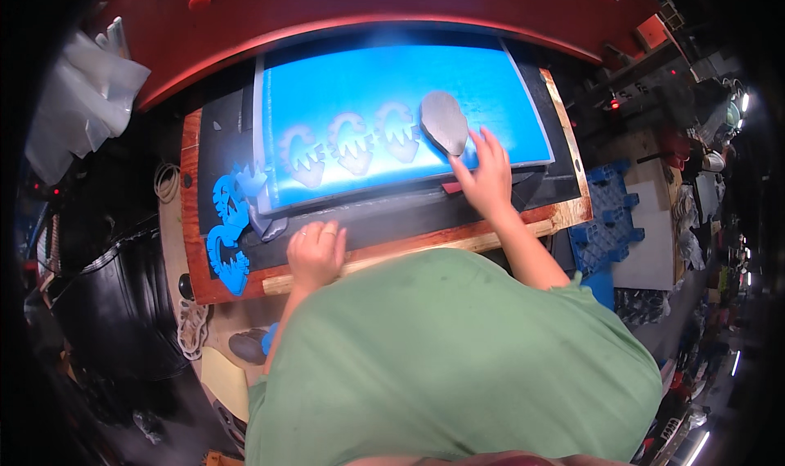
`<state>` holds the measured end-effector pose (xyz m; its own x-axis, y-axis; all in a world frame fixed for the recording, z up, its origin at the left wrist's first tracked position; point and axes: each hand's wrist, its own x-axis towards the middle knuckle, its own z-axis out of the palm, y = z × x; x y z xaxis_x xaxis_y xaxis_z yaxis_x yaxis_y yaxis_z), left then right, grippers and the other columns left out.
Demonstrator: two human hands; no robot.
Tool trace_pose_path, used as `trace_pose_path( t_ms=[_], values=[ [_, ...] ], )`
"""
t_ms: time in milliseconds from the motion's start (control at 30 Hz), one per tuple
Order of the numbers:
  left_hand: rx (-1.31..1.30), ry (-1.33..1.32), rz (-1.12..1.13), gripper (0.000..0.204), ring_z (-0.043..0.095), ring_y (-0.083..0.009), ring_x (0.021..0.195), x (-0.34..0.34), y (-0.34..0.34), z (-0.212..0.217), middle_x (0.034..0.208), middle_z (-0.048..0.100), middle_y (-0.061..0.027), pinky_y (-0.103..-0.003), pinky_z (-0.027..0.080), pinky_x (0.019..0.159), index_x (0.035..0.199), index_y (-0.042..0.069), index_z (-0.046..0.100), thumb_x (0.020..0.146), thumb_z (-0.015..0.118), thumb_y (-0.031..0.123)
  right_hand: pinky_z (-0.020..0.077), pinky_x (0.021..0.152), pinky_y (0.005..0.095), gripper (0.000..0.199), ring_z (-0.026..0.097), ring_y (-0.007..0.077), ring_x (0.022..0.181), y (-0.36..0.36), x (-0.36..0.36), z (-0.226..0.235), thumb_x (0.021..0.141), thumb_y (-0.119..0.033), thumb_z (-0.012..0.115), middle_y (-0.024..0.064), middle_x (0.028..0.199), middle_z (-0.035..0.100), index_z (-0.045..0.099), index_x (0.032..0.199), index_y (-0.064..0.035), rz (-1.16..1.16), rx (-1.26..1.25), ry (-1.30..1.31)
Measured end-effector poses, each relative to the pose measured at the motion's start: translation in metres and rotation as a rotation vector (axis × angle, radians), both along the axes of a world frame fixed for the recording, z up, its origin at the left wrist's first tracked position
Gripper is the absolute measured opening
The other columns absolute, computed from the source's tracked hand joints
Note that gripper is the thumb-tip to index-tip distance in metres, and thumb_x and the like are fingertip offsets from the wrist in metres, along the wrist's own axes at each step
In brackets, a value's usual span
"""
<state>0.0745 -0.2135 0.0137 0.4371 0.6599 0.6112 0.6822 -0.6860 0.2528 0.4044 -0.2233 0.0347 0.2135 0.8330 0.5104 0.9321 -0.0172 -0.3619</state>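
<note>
A glossy blue sheet [368, 73] lies on a dark board on the worktable. Three pale shapes with toothed edges run in a row across it: a left one [302, 157], a middle one [350, 145] and a right one [396, 132]. Beside the row stands a grey leaf-shaped block [443, 121], probably a cutting die. My right hand [489, 176] grips its near pointed end between thumb and fingers. My left hand [317, 253] rests closed by the table's near edge, its fingers curled and nothing visible in them. Blue toothed cutouts [229, 257] lie at the table's left.
A red machine beam [360, 8] spans the far side, close behind the sheet. A wooden strip [409, 253] edges the table's near side. Blue plastic pallets [605, 221] stand at the right. Translucent plastic film [78, 98] hangs at the far left.
</note>
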Motion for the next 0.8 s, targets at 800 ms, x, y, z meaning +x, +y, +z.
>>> trace_pose_path(
  t_ms=[800],
  values=[
    [-0.021, 0.118, -0.005, 0.051, 0.059, -0.0291, 0.095, -0.038, -0.039, 0.029, 0.098, 0.061, -0.0086, -0.043, 0.043, 0.084, 0.098, 0.007, 0.065, 0.07, 0.079, 0.046, 0.0483, 0.08, 0.042, 0.018, 0.061, 0.0346, 0.089, -0.025, -0.05, 0.028, 0.08, -0.018, 0.072, 0.0144, 0.089, 0.065, 0.065, 0.09, -0.0041, 0.212, 0.32, -0.05]
  ],
)
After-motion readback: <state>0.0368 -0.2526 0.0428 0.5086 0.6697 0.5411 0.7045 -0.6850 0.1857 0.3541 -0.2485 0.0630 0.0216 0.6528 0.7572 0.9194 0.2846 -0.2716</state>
